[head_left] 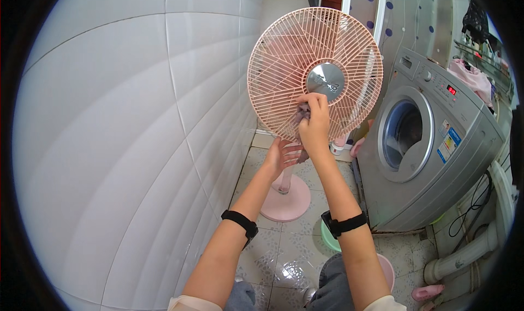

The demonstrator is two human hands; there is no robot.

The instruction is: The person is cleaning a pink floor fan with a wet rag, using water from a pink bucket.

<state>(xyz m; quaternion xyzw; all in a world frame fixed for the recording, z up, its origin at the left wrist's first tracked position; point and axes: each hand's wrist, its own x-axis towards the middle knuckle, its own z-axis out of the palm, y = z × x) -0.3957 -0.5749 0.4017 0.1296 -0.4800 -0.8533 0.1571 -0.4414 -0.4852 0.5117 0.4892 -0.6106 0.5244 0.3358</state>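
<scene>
So, grey cloth (pixel 302 114) sits against the front grille (pixel 277 52), just below and left of the hub (pixel 326 81); bunched, long axis roughly up-down, lower end partly hidden by the hand. Right hand (pixel 316 124) is the nearer one: fingers clamped on the cloth, which lies on their left side, fingertips near the hub's lower edge. Left hand (pixel 277 159) is lower, by the grille's bottom rim, fingers apart; can't tell if they bear on the rim or the cloth's end. Pole (pixel 285 181) drops below that hand to the round pink base (pixel 289 204) on the tiled floor (pixel 262 253). White wall (pixel 120 103) left, grey washer (pixel 376 204) right, well apart from the cloth.
</scene>
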